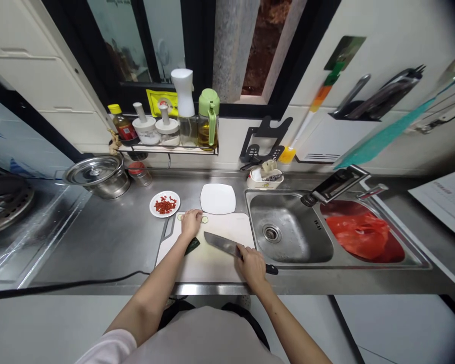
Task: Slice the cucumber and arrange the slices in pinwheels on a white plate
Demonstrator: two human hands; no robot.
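A white cutting board (212, 258) lies on the steel counter in front of me. My right hand (252, 265) is closed round the black handle of a cleaver (222, 244), whose blade points left over the board. My left hand (190, 222) rests near the board's far edge with fingers curled over green cucumber slices (204, 220); what it grips is hidden. A dark green cucumber piece (192, 246) lies on the board under my left wrist.
A small plate of chopped red chilli (164, 204) and an empty white square plate (217, 198) sit behind the board. The sink (288, 232) is to the right, with a red basin (360, 235). A steel pot (98, 174) and a condiment shelf (167, 146) stand at the back left.
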